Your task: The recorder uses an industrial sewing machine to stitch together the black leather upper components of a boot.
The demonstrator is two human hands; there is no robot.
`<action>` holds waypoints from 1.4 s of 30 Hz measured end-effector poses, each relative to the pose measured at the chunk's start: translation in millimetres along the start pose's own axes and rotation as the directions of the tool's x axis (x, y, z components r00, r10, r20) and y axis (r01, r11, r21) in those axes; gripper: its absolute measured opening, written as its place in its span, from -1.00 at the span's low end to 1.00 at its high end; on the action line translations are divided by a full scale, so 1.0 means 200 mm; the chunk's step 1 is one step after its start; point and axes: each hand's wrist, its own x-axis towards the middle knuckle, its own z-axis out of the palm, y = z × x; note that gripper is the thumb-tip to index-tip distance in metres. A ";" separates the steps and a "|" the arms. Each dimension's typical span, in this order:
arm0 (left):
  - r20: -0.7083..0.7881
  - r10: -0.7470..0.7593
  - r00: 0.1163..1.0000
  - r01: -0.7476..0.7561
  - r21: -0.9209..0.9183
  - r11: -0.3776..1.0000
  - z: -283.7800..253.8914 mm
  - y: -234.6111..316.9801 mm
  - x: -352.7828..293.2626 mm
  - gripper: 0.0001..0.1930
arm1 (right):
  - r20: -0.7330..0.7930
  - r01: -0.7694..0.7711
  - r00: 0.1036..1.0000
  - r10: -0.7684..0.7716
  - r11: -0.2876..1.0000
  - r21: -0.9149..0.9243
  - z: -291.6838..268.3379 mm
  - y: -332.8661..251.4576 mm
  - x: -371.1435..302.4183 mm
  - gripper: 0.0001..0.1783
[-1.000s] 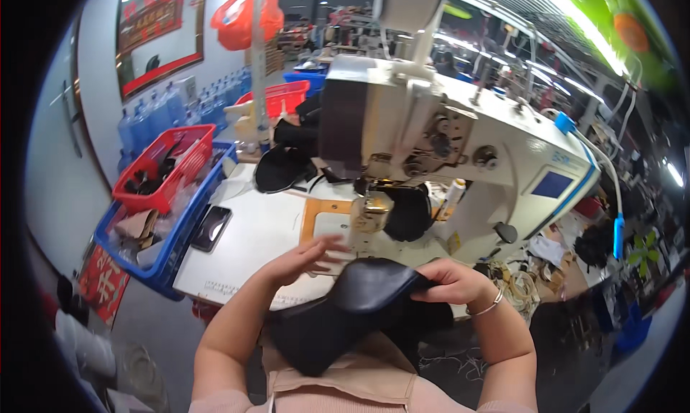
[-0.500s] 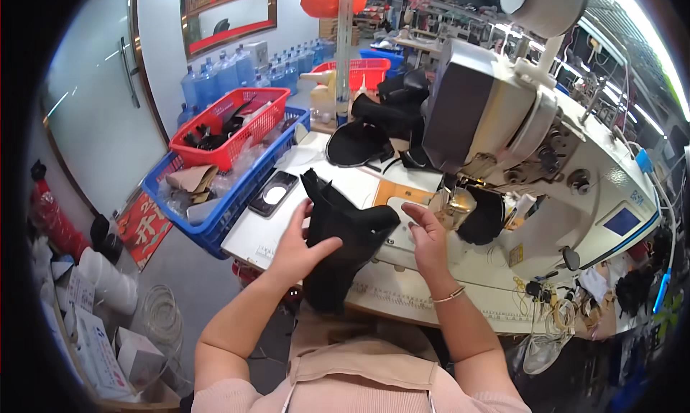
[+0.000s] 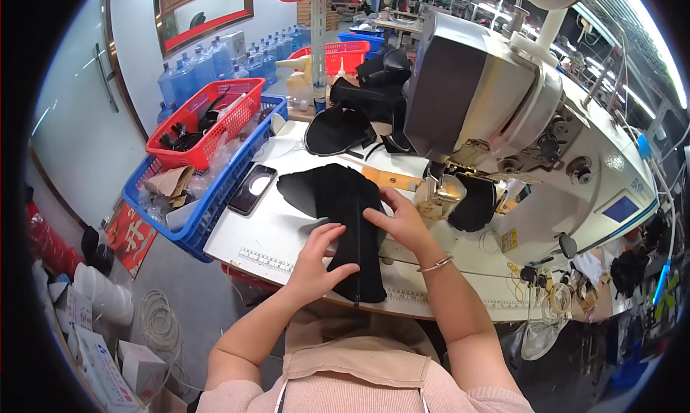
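A black fabric piece (image 3: 332, 189) with a seam running down it lies spread on the white sewing-machine table (image 3: 248, 237), its lower end near the front edge. My right hand (image 3: 404, 225) pinches its right side, thumb on top and the other fingers by the edge. Along the lower left side rests my left hand (image 3: 310, 268), fingers apart, with the thumb and fingertips at the cloth. Just right of the fabric stand the needle and presser area (image 3: 440, 197) of a large sewing machine (image 3: 575, 176).
A phone (image 3: 253, 189) lies at the table's left, beside a blue crate (image 3: 188, 233) carrying a red basket (image 3: 208, 136). More black pieces (image 3: 341, 129) sit at the back of the table. Tangled cords (image 3: 550, 312) hang at the front right.
The black piece, held up and folded before, is now laid flatter on the table. My right hand has come left onto it; the left hand has loosened and moved lower. The view has shifted slightly.
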 end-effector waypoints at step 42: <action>0.413 0.776 0.477 -0.874 0.318 0.368 -0.07 0.25 0.34 -0.91 | -0.117 -0.266 0.950 0.290 0.946 0.186 -0.10 -0.19 -0.40 -0.87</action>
